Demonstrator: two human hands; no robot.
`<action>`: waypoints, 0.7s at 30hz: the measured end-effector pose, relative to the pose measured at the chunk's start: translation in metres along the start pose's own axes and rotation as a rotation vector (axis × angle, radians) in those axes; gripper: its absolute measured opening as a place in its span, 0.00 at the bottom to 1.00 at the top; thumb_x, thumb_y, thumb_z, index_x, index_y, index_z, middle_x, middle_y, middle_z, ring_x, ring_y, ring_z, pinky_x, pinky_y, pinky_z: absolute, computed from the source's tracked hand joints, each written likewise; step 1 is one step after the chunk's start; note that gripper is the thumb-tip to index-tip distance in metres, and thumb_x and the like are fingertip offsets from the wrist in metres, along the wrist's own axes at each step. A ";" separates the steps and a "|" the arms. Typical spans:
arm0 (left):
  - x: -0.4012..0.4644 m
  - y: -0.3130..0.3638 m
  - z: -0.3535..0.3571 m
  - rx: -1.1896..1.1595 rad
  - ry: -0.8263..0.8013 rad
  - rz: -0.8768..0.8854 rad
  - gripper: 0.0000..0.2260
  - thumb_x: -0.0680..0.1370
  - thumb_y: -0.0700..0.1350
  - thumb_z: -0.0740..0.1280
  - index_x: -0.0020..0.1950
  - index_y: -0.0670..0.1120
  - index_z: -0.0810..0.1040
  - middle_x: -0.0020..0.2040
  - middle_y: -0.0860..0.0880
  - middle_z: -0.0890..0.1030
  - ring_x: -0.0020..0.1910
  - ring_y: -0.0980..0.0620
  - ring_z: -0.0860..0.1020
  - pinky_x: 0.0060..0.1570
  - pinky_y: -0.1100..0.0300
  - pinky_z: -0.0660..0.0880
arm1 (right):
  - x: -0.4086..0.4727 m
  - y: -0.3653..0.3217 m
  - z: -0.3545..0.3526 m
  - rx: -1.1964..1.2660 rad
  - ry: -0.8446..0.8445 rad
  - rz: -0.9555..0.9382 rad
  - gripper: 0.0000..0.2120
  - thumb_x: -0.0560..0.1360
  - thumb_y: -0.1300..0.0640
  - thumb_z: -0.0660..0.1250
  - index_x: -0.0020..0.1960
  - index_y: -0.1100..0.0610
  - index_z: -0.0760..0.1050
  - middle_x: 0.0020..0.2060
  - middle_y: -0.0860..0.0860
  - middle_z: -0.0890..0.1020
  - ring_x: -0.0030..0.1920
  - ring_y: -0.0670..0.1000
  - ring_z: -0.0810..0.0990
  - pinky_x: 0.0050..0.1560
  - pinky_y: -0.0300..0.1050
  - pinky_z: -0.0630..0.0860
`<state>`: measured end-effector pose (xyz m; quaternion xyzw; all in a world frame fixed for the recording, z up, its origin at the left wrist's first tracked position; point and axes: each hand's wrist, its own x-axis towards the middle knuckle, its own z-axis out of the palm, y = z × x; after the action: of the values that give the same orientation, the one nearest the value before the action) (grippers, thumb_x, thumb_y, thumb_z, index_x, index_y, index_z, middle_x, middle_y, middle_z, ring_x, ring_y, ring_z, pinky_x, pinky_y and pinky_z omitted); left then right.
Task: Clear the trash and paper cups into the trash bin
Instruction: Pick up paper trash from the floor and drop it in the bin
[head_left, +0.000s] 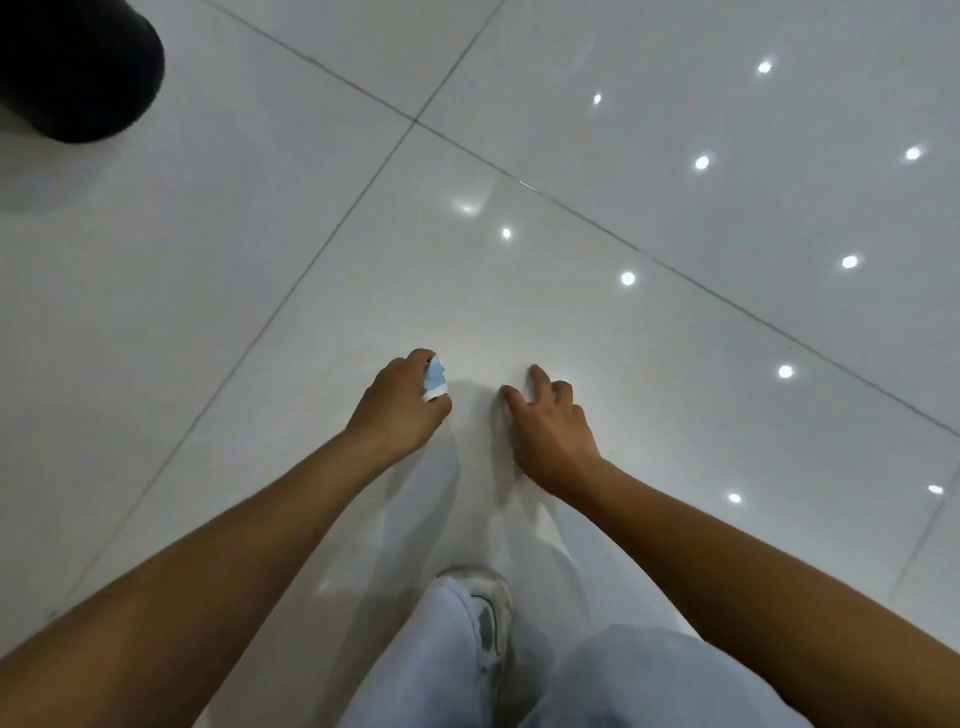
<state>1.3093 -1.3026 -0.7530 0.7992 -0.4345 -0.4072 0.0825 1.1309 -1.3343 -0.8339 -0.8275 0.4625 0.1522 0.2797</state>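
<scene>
Head view: your left hand (400, 402) at mid-frame grips a crumpled blue-and-white paper scrap (435, 379). Beside it, your right hand (550, 426) hangs loosely spread, holding nothing. Bare tiled floor (623, 156) stretches toward the black bin (78, 67), cut off at the frame's upper-left corner.

Bright overhead spots glaring off glossy floor tiles (675, 130) — soft blur, wide-angle bending.

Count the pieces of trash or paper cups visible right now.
1. A small crumpled blue-and-white paper piece, gripped in the left hand above the white tiled floor. The right hand looks empty; more may lie out of frame.
</scene>
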 end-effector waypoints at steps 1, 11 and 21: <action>-0.001 -0.003 0.001 -0.003 0.001 -0.001 0.06 0.73 0.41 0.65 0.47 0.46 0.69 0.47 0.43 0.77 0.45 0.44 0.78 0.47 0.51 0.74 | -0.001 0.000 0.002 -0.034 0.032 -0.021 0.24 0.76 0.60 0.64 0.69 0.53 0.62 0.73 0.59 0.56 0.66 0.63 0.62 0.58 0.54 0.73; -0.045 0.031 -0.025 -0.055 -0.003 -0.013 0.07 0.73 0.41 0.65 0.45 0.48 0.67 0.46 0.43 0.76 0.44 0.44 0.77 0.43 0.52 0.74 | -0.054 -0.007 -0.066 0.071 0.067 -0.034 0.16 0.76 0.65 0.61 0.64 0.59 0.69 0.69 0.58 0.62 0.63 0.58 0.66 0.43 0.42 0.72; -0.224 0.134 -0.198 -0.019 0.083 -0.012 0.17 0.75 0.41 0.64 0.64 0.46 0.70 0.55 0.44 0.73 0.54 0.44 0.73 0.51 0.49 0.74 | -0.188 -0.127 -0.300 0.179 0.040 -0.079 0.15 0.76 0.63 0.63 0.63 0.61 0.72 0.63 0.57 0.67 0.57 0.58 0.70 0.53 0.50 0.75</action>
<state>1.3030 -1.2578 -0.4289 0.8172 -0.4219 -0.3783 0.1053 1.1375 -1.3345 -0.4580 -0.8198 0.4467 0.0824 0.3488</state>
